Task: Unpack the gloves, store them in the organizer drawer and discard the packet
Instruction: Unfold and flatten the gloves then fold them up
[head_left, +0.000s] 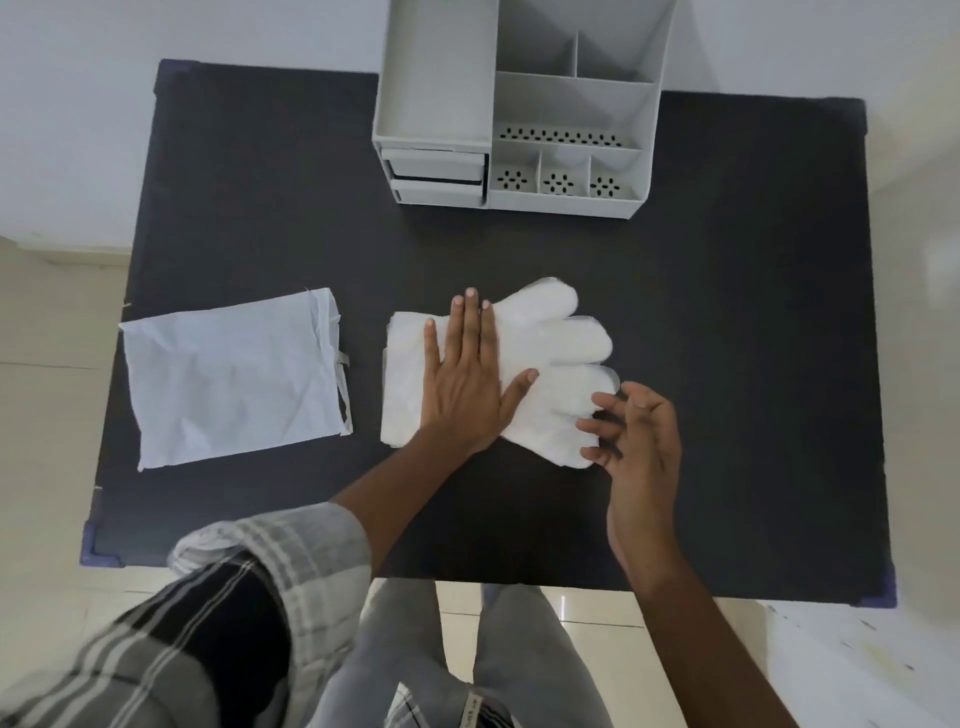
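A stack of thin white gloves (556, 358) lies flat in the middle of the black table (727, 312), fingers pointing right. My left hand (465, 374) presses flat on the cuff half of the stack, fingers spread. At the gloves' fingertips, my right hand (631, 436) touches the lower right edge with curled fingers, though a grip is not clear. The white packet (234, 379) lies flat and crumpled at the left of the table. The grey organizer (514, 114) stands at the back, its two small drawers (436, 174) on the lower left front, the upper one slightly pulled out.
The organizer has several open compartments with perforated floors on its right side. The table's front edge is near my legs, and a tiled floor surrounds the table. A white wall rises behind the organizer.
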